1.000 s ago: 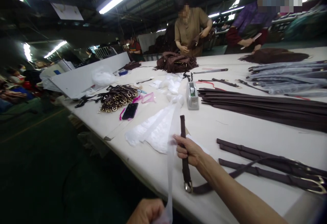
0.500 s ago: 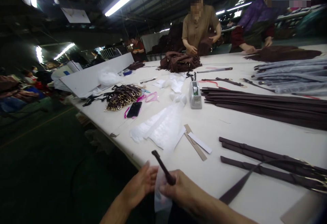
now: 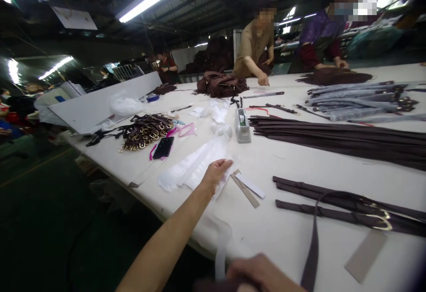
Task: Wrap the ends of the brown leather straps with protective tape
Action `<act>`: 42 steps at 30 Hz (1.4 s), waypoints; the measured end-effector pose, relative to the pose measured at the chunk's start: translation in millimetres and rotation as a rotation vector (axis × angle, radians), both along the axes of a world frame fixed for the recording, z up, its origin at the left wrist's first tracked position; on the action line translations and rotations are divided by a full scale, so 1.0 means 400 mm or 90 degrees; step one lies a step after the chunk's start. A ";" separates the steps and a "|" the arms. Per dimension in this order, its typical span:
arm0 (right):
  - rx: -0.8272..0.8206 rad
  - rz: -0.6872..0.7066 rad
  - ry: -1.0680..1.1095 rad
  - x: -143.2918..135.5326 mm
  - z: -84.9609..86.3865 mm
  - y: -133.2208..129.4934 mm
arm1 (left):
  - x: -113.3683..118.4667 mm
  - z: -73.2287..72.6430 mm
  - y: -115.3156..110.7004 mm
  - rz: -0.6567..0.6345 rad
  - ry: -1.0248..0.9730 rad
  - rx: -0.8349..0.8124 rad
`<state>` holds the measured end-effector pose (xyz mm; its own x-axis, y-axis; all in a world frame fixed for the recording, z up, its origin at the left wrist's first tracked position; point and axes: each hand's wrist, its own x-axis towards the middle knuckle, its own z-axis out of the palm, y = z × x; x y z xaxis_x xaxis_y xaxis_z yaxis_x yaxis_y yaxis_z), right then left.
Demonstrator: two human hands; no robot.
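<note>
My left hand reaches out over the table, fingers pinched at the edge of a pile of thin white plastic sheets. Low in the view my right hand is closed round a dark brown strap, blurred and partly cut off by the frame. A translucent plastic strip hangs beside that hand. Just right of my left hand lie beige and white card strips. Another length of brown strap rises past my right forearm toward brown belts with gold buckles.
A tape dispenser stands mid-table, left of a bundle of long brown straps. At left lie a phone and a heap of buckled straps. Plastic-wrapped straps lie at right. Two co-workers stand across the table.
My left hand has moved from beside the right one, forward onto the white plastic sheets. My right hand has dropped lower with the strap. The view has turned slightly right.
</note>
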<state>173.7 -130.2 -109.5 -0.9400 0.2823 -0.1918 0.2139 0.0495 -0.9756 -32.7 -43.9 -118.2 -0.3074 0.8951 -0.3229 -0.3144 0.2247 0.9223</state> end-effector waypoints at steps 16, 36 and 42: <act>-0.078 -0.254 0.039 -0.094 0.077 0.231 | 0.021 0.105 -0.257 -0.224 0.159 0.066; 0.583 -0.156 0.008 0.143 0.229 0.307 | 0.079 0.094 -0.295 -0.262 0.118 -0.041; 0.605 -0.127 0.023 0.156 0.233 0.289 | 0.094 0.102 -0.294 -0.281 0.146 -0.064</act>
<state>236.1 -14.7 -16.3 -0.8590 0.4589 0.2269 0.2741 0.7866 -0.5533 5.1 -161.4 -77.2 0.0206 0.9235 -0.3830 0.0396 0.3820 0.9233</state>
